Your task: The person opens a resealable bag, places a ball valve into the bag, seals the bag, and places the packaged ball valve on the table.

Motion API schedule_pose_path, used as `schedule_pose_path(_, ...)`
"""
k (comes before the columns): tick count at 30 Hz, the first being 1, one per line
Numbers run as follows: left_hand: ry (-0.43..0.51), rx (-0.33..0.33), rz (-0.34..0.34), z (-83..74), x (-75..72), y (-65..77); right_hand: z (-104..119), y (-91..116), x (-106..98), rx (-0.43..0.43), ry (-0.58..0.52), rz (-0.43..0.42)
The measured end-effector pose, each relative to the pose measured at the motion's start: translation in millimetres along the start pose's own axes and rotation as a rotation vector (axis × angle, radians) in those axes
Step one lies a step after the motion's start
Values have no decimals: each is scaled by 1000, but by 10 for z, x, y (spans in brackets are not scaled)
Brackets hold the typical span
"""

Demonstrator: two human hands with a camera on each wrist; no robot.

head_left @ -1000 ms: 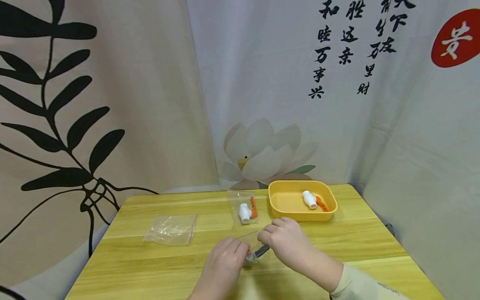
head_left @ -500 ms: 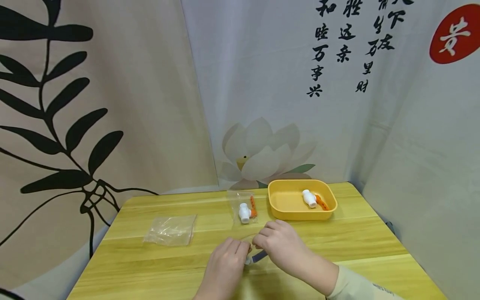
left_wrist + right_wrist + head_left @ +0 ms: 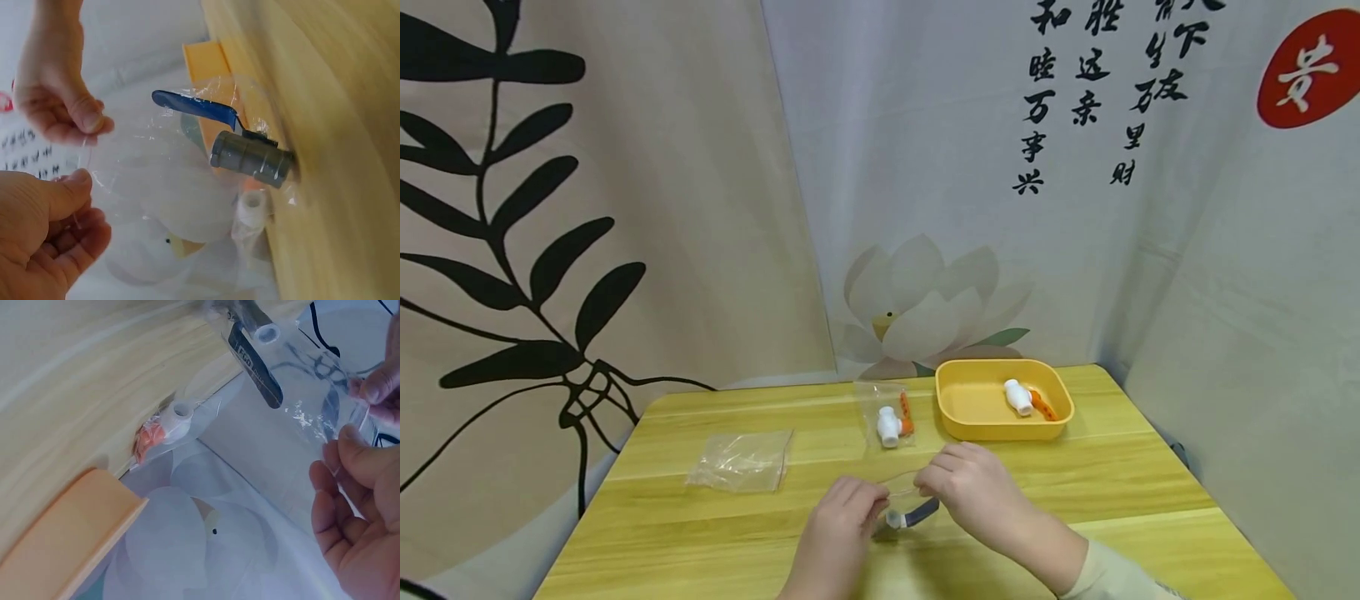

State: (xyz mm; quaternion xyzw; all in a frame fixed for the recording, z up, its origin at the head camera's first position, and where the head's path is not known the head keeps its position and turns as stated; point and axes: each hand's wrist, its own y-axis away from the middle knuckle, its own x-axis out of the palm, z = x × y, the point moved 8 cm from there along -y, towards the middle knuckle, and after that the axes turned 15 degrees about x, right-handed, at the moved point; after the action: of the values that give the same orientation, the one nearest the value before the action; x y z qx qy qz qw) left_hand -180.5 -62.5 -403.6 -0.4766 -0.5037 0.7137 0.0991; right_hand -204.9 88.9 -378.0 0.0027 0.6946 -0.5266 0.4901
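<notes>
A clear plastic bag (image 3: 156, 169) hangs between both hands. Its top edge is pinched between thumb and fingers of my left hand (image 3: 838, 529) on one side and of my right hand (image 3: 977, 492) on the other. Inside the bag lies a ball valve (image 3: 250, 159) with a grey body and a long dark blue lever handle (image 3: 197, 107). In the left wrist view the valve sits low in the bag, right by the wooden tabletop. The right wrist view shows white lettering on the lever, and both hands' fingertips gathered at the bag's edge.
Behind the hands lies another clear bag with a white valve with an orange handle (image 3: 890, 427). A yellow tray (image 3: 970, 429) at the back right holds a similar white and orange valve (image 3: 1019, 398). An unfilled clear bag (image 3: 741, 460) lies flat on the table (image 3: 700, 533) at left.
The hands first came closer together, then drew slightly apart, with the bag's top edge now stretched between them. The valve stays in the bag. Tray and other bags have not moved.
</notes>
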Motion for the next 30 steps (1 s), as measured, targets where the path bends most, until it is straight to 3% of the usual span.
schedule_pose_path(7, 61, -60, -167, 70, -33, 92, -26, 35, -11, 34, -95, -32)
schedule_pose_path(11, 96, -149, -194, 120, -16, 126, -64, 66, -2, 93, -149, -31)
schedule_pose_path(13, 162, -273, -176, 195, 16, 148, -92, 88, 6, 129, -169, -28)
schedule_pose_path(18, 343, -694, -86, 417, 119, 297, -139, 134, 17, 194, -223, -30)
schedule_pose_path(21, 349, -825, -50, 483, 127, 368, -143, 149, 18, 214, -256, -41)
schedule_pose_path(26, 285, -883, -67, 557, 96, 414, -148, 146, 12, 232, -264, -68)
schedule_pose_path(30, 250, -814, -80, 551, 88, 385, -162, 150, 6, 246, -261, -75)
